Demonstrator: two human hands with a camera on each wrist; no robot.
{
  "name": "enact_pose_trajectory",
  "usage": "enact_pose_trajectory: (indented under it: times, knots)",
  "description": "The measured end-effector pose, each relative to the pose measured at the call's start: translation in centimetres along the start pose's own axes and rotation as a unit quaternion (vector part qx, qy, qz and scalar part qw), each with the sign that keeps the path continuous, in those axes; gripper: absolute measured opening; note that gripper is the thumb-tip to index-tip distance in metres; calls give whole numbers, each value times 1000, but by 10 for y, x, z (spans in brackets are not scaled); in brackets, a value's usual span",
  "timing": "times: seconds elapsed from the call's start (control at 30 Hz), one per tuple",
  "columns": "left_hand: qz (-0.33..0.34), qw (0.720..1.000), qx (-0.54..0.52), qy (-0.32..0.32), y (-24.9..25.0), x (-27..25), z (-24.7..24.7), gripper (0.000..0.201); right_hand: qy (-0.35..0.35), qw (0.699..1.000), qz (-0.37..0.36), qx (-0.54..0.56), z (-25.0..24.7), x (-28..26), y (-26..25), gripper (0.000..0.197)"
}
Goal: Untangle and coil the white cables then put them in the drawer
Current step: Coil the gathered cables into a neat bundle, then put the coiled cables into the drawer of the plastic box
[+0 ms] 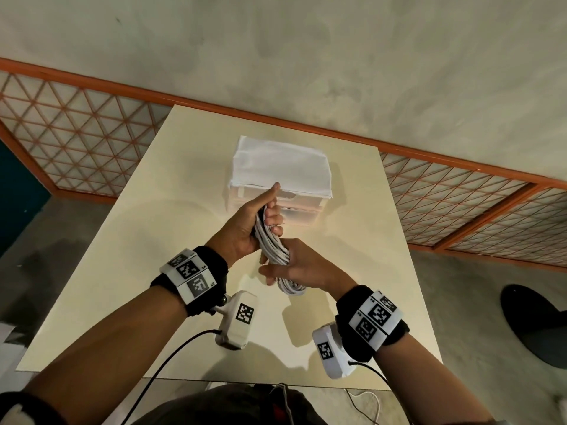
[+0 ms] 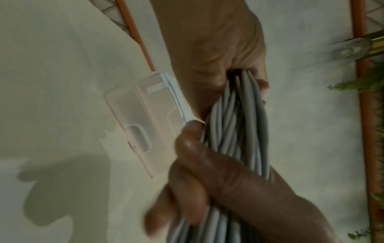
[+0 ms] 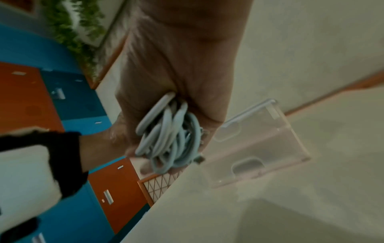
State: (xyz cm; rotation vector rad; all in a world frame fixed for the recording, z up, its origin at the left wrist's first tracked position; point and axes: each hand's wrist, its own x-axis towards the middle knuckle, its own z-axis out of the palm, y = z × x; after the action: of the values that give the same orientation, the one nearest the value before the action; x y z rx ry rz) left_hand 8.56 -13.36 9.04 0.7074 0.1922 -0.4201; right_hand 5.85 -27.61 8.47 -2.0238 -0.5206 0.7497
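A bundle of white cables point(image 1: 274, 246) hangs in looped strands above the cream table point(image 1: 147, 256), held by both hands. My left hand point(image 1: 265, 217) grips the upper end, fingers curled round the strands point(image 2: 241, 125) and thumb pointing up. My right hand point(image 1: 283, 271) grips the lower part, with the loop ends point(image 3: 166, 136) sticking out below it. Just behind the hands stands a small clear plastic drawer unit point(image 1: 303, 210) with two drawers, a white cloth point(image 1: 280, 167) draped over its top. Its drawer fronts point(image 2: 141, 126) point(image 3: 261, 144) look flush.
The table ends close behind the drawer unit, against an orange lattice railing point(image 1: 76, 133). A black round base point(image 1: 537, 326) sits on the floor to the right. A thin white cord point(image 1: 366, 400) lies on the floor by my body.
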Motion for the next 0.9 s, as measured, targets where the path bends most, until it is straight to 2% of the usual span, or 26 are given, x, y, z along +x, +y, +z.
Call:
enact_pose_trajectory:
  times: [0.07, 0.23, 0.33, 0.5, 0.6, 0.7, 0.9]
  knots:
    - [-5, 1000, -5, 7, -5, 4, -4, 38, -4, 999, 8, 34, 3, 2, 4, 18]
    - [-8, 996, -68, 54, -17, 20, -13, 36, 46, 997, 33, 60, -2, 10, 20, 42]
    - [-12, 997, -44, 69, -24, 31, -17, 36, 60, 990, 74, 102, -7, 13, 28, 58]
    - [-26, 992, -28, 120, -40, 55, -29, 37, 32, 980, 148, 132, -18, 26, 50, 55]
    - [-34, 979, -70, 190, -50, 74, -51, 65, 18, 974, 171, 148, -25, 29, 66, 53]
    - [-35, 968, -64, 240, -53, 90, -68, 70, 14, 967, 203, 156, -31, 28, 84, 51]
    - [-8, 969, -88, 230, -58, 112, -71, 71, 24, 952, 239, 193, -40, 25, 109, 53]
